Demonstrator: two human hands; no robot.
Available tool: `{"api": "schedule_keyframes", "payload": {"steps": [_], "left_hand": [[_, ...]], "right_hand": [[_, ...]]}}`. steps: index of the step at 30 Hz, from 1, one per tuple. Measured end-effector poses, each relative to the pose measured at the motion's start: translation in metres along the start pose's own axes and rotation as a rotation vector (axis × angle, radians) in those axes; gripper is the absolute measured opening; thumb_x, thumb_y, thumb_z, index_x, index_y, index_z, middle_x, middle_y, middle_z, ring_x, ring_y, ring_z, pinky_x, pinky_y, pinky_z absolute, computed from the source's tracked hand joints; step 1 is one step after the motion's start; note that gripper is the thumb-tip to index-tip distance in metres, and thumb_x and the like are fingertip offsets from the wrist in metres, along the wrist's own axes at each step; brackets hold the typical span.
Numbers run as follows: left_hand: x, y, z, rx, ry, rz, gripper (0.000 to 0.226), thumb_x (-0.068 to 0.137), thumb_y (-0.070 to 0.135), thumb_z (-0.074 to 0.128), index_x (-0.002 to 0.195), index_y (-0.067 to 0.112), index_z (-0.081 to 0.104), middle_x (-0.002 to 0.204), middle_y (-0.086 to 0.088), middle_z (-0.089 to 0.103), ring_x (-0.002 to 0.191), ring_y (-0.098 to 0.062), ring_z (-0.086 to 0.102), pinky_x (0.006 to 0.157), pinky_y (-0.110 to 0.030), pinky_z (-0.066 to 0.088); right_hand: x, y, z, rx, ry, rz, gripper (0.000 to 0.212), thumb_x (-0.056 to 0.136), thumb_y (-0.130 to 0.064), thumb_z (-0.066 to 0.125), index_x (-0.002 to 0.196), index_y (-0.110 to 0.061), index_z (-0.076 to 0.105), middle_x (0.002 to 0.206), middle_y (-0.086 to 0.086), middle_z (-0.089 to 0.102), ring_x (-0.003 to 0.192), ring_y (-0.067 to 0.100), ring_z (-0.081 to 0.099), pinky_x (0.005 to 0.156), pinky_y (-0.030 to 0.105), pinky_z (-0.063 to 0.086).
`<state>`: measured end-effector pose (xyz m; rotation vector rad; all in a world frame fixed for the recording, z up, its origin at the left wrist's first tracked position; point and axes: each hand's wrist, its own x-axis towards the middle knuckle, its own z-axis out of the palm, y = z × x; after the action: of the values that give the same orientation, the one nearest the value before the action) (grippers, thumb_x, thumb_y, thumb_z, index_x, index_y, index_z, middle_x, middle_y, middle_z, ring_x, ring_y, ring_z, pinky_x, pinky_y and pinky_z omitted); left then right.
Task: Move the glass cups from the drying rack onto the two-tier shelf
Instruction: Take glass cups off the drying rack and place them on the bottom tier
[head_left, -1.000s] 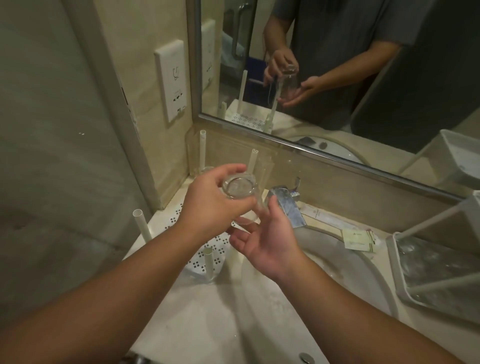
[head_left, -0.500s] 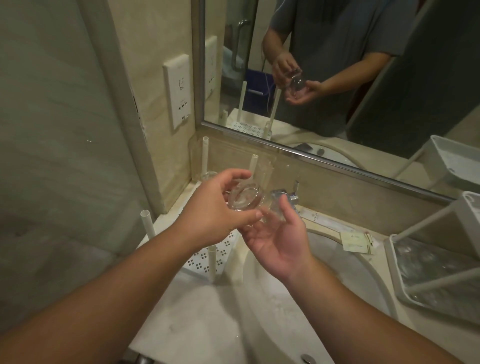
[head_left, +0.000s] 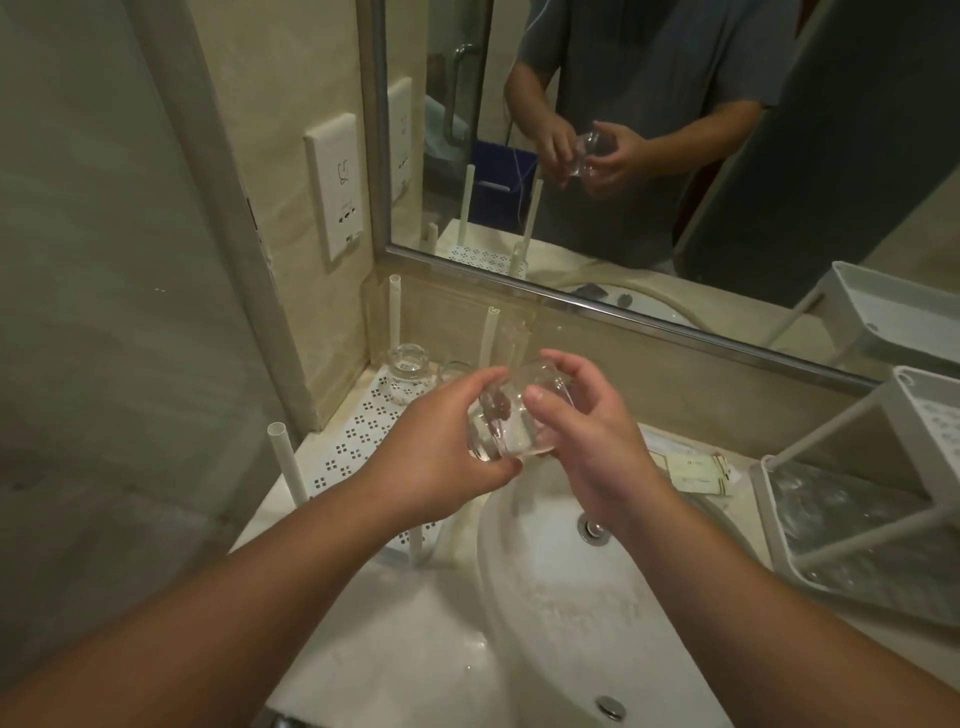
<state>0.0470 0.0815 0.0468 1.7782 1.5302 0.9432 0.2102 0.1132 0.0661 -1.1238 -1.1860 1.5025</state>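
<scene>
A clear glass cup (head_left: 511, 426) is held between both my hands above the left rim of the sink. My left hand (head_left: 436, 457) grips its lower side and my right hand (head_left: 587, 441) curls round its right side. Behind them, another glass cup (head_left: 408, 371) stands upside down at the back of the white perforated drying rack (head_left: 358, 441), which has tall white pegs. The white two-tier shelf (head_left: 852, 519) stands at the right on the counter, its lower tray lined with a shiny sheet.
A white sink basin (head_left: 561, 597) lies below my hands. A mirror (head_left: 675, 156) runs along the back wall, with a wall socket (head_left: 337, 187) to its left. Small paper sachets (head_left: 696, 470) lie on the counter between sink and shelf.
My right hand has closed round the cup, which was resting mostly in my left hand before. The cup has tilted and both hands have shifted slightly right, over the sink's edge.
</scene>
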Motion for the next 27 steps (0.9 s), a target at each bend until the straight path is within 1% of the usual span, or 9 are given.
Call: {"api": "schedule_keyframes", "payload": {"steps": [3, 5, 7, 9, 11, 15, 19, 23, 27], "left_hand": [[0.003, 0.004, 0.009, -0.016, -0.007, -0.001, 0.079, 0.069, 0.032, 0.088, 0.139, 0.036, 0.050, 0.118, 0.022, 0.063, 0.100, 0.011, 0.060, 0.076, 0.000, 0.039], [0.005, 0.008, 0.019, -0.026, -0.017, -0.001, 0.073, 0.070, 0.034, 0.087, 0.133, 0.040, 0.051, 0.115, 0.025, 0.063, 0.101, 0.008, 0.060, 0.077, -0.002, 0.040], [0.007, 0.012, 0.032, -0.043, -0.041, 0.010, 0.069, 0.070, 0.038, 0.087, 0.129, 0.042, 0.052, 0.117, 0.023, 0.063, 0.106, 0.004, 0.060, 0.085, -0.016, 0.047], [0.009, 0.017, 0.046, -0.054, -0.065, 0.031, 0.067, 0.070, 0.044, 0.086, 0.127, 0.041, 0.052, 0.118, 0.020, 0.063, 0.109, 0.000, 0.059, 0.090, -0.030, 0.051], [0.010, 0.021, 0.064, -0.085, -0.077, 0.048, 0.064, 0.069, 0.049, 0.084, 0.125, 0.040, 0.054, 0.116, 0.016, 0.062, 0.108, -0.005, 0.059, 0.090, -0.036, 0.052], [0.006, 0.028, 0.104, -0.150, -0.120, 0.023, 0.062, 0.069, 0.036, 0.087, 0.122, 0.035, 0.054, 0.116, 0.008, 0.054, 0.107, -0.013, 0.059, 0.092, -0.038, 0.053], [0.011, 0.045, 0.144, -0.104, -0.205, 0.077, 0.044, 0.071, 0.040, 0.081, 0.107, 0.033, 0.056, 0.102, 0.013, 0.063, 0.096, -0.009, 0.062, 0.078, -0.035, 0.055], [0.012, 0.067, 0.184, -0.096, -0.245, 0.092, 0.057, 0.066, 0.042, 0.079, 0.119, 0.034, 0.059, 0.108, 0.012, 0.062, 0.094, -0.001, 0.060, 0.072, -0.013, 0.049], [0.009, 0.085, 0.229, -0.098, -0.328, 0.045, 0.071, 0.069, 0.037, 0.086, 0.131, 0.037, 0.052, 0.115, 0.009, 0.057, 0.094, 0.001, 0.058, 0.076, -0.020, 0.053]], "right_hand": [[-0.010, -0.005, -0.006, -0.198, 0.061, -0.127, 0.058, 0.059, -0.036, 0.084, 0.113, -0.034, 0.061, 0.108, 0.002, 0.067, 0.097, 0.020, 0.065, 0.083, 0.035, 0.056], [-0.017, -0.009, -0.012, -0.389, 0.112, -0.186, 0.063, 0.053, -0.048, 0.083, 0.112, -0.041, 0.059, 0.108, -0.004, 0.065, 0.095, 0.018, 0.062, 0.082, 0.033, 0.056], [-0.022, -0.011, -0.020, -0.552, 0.149, -0.240, 0.067, 0.051, -0.056, 0.079, 0.113, -0.044, 0.057, 0.107, -0.012, 0.062, 0.090, 0.009, 0.059, 0.077, 0.025, 0.054], [-0.027, -0.012, -0.030, -0.680, 0.173, -0.298, 0.070, 0.051, -0.058, 0.078, 0.116, -0.044, 0.056, 0.107, -0.018, 0.057, 0.092, -0.006, 0.053, 0.071, 0.008, 0.043], [-0.032, -0.010, -0.043, -0.769, 0.194, -0.340, 0.070, 0.053, -0.053, 0.081, 0.118, -0.043, 0.056, 0.105, -0.021, 0.052, 0.092, -0.014, 0.047, 0.071, 0.002, 0.036], [-0.048, 0.000, -0.075, -0.846, 0.255, -0.326, 0.070, 0.056, -0.049, 0.083, 0.119, -0.045, 0.054, 0.106, -0.020, 0.050, 0.098, -0.008, 0.045, 0.079, 0.009, 0.036], [-0.064, 0.009, -0.117, -0.900, 0.304, -0.294, 0.069, 0.057, -0.052, 0.080, 0.119, -0.043, 0.053, 0.111, -0.016, 0.050, 0.112, 0.008, 0.049, 0.093, 0.024, 0.042], [-0.082, 0.015, -0.161, -0.974, 0.364, -0.281, 0.069, 0.057, -0.056, 0.073, 0.121, -0.036, 0.055, 0.109, -0.011, 0.049, 0.110, 0.014, 0.049, 0.089, 0.018, 0.038], [-0.099, 0.023, -0.208, -0.965, 0.433, -0.216, 0.069, 0.057, -0.053, 0.076, 0.121, -0.034, 0.057, 0.109, -0.009, 0.050, 0.109, 0.012, 0.047, 0.087, 0.005, 0.030]]}}
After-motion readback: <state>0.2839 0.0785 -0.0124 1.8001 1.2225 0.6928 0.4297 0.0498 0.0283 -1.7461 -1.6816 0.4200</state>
